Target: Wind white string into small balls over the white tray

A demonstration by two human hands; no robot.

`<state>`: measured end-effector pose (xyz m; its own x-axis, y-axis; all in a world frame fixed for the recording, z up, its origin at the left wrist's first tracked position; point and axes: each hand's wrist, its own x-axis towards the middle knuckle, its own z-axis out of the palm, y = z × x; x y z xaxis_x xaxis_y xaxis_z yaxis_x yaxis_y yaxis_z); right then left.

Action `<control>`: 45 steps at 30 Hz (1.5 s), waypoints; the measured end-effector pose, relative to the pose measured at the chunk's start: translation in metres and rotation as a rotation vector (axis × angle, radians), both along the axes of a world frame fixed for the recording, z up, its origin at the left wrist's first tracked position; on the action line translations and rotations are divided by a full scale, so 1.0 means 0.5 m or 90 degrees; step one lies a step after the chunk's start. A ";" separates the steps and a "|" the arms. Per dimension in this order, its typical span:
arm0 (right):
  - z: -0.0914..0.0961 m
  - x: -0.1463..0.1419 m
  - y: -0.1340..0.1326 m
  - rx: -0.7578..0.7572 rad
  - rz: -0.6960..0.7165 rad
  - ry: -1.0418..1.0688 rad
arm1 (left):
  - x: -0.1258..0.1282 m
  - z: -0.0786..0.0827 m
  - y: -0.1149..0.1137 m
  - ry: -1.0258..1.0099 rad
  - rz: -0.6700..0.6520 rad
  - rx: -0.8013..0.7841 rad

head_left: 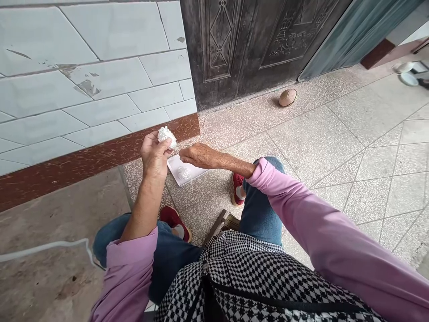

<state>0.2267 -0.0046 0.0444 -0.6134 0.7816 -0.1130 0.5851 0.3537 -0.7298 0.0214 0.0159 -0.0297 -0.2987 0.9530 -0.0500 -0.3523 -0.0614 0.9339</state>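
In the head view, the left hand (154, 156) is raised at about 12 o'clock from the knees. Its grip is closed around a white lump (166, 137), which looks like crumpled fibre, but I cannot tell the material. The right hand (200, 155) comes from 3 o'clock, and its fingertips (181, 153) are pinched together just beside the lump; I cannot tell if they hold a thin strand. Below the hands, a white sheet (198, 171) lies on the floor (214, 201), and a small white ball (184, 173) sits on it. A dark door (241, 44) stands at 12 o'clock, a tiled wall (90, 85) at 10 o'clock, and a brown oval object (288, 97) lies at 1 o'clock. A red shoe (174, 222) and jeans (259, 214) are under the arms.
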 end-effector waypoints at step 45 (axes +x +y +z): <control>0.042 0.062 0.057 0.047 -0.105 0.166 | 0.028 0.052 -0.047 0.129 -0.211 -0.009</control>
<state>0.2579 0.0240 0.0652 -0.4778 0.8736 0.0924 0.4351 0.3268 -0.8390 0.0354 -0.0075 -0.0036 0.0207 0.9991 -0.0357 -0.1584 0.0386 0.9866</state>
